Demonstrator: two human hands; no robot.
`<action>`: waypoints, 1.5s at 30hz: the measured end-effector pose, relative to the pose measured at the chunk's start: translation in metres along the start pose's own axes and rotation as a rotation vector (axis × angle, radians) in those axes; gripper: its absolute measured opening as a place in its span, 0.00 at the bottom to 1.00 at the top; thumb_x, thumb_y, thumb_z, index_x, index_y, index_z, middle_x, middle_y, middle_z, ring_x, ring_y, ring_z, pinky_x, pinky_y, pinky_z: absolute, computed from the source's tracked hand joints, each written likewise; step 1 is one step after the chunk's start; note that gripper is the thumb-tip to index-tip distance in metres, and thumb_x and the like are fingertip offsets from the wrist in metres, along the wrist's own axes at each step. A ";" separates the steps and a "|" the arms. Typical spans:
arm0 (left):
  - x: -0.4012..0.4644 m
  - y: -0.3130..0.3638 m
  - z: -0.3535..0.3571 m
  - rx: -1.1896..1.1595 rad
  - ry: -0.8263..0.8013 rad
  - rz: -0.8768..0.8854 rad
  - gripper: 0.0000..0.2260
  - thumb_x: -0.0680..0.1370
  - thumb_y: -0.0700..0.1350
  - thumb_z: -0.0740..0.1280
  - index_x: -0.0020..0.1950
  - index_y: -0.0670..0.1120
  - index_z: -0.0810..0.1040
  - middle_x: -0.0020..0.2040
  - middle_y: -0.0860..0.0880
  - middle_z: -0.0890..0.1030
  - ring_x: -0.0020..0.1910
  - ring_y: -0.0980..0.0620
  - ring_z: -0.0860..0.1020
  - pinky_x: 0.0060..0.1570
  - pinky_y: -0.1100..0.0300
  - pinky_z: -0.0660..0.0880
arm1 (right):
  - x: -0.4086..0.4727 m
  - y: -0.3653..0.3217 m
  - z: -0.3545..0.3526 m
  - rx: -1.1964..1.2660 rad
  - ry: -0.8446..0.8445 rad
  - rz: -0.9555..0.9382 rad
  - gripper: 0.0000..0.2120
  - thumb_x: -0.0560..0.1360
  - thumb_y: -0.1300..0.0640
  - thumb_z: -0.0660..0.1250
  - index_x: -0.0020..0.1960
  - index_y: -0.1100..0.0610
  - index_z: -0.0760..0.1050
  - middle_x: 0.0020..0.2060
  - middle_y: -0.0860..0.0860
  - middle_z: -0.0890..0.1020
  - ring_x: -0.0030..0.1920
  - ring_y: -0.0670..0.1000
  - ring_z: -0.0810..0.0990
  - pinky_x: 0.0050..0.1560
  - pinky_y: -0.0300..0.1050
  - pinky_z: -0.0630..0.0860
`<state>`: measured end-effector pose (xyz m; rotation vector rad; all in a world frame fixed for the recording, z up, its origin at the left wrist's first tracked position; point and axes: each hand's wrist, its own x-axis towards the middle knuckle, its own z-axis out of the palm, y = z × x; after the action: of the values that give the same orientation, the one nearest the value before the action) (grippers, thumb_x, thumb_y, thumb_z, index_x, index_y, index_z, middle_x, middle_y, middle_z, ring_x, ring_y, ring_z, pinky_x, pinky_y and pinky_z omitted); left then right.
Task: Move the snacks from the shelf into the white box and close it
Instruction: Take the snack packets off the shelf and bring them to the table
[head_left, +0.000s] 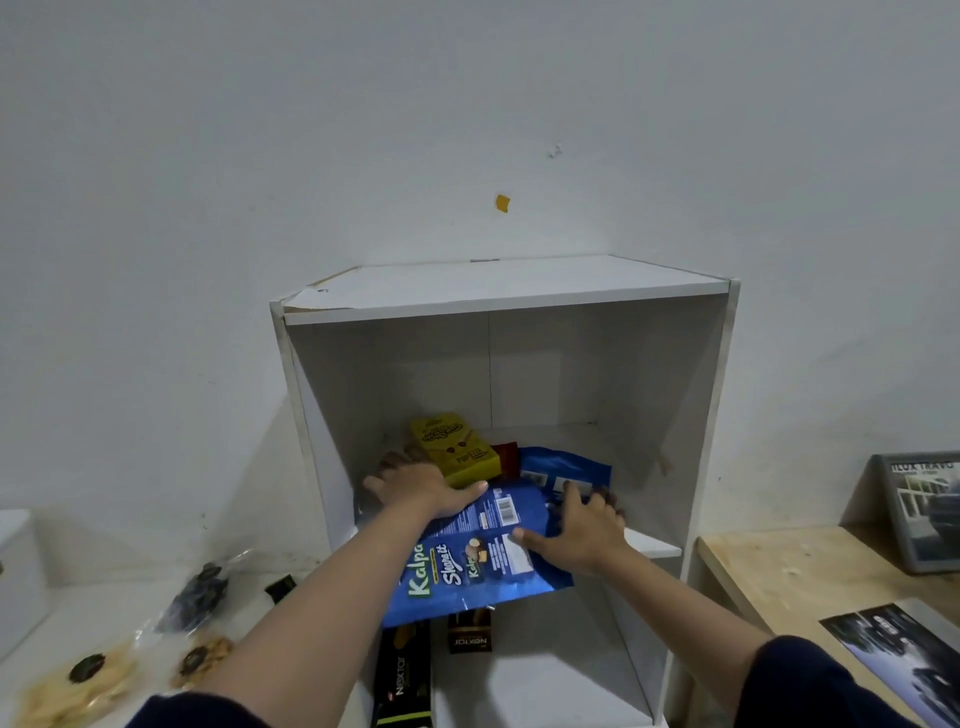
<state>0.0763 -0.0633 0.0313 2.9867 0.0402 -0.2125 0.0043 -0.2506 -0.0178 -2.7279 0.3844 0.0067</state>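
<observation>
Black Nextar packs (402, 675) lie on the lower level of the white shelf (701, 415). Blue Kalpa bag (467, 561) overhangs the upper board, left hand (421, 486) and right hand (582, 530) gripping it; yellow box (457, 449) behind

wooden table (789, 571), framed picture (919, 512), possibly a magazine (893, 654)

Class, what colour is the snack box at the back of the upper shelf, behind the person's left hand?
Yellow, with dark lettering; the snack box shows in the head view, just beyond the left hand.
</observation>
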 end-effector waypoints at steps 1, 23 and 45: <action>0.002 0.002 -0.002 -0.035 -0.035 -0.013 0.51 0.60 0.82 0.49 0.71 0.49 0.68 0.72 0.43 0.67 0.71 0.37 0.63 0.67 0.40 0.58 | -0.001 0.000 0.002 0.002 0.017 -0.005 0.54 0.60 0.22 0.59 0.75 0.54 0.51 0.73 0.60 0.59 0.73 0.62 0.56 0.72 0.57 0.54; 0.022 0.012 -0.007 -0.795 -0.184 -0.013 0.24 0.75 0.41 0.69 0.69 0.37 0.67 0.72 0.42 0.67 0.71 0.43 0.66 0.65 0.55 0.66 | -0.001 -0.014 -0.005 0.443 0.007 0.008 0.47 0.58 0.48 0.79 0.71 0.50 0.58 0.67 0.57 0.64 0.67 0.60 0.66 0.67 0.55 0.67; 0.011 0.006 0.004 -0.990 -0.251 -0.029 0.19 0.73 0.43 0.72 0.60 0.40 0.72 0.60 0.44 0.77 0.58 0.44 0.75 0.60 0.51 0.74 | 0.013 -0.040 -0.020 0.402 0.066 0.384 0.37 0.56 0.54 0.80 0.61 0.59 0.68 0.57 0.58 0.74 0.57 0.58 0.75 0.54 0.49 0.77</action>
<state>0.0869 -0.0698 0.0265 1.9630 0.1197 -0.4191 0.0269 -0.2262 0.0148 -2.2297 0.8264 -0.0515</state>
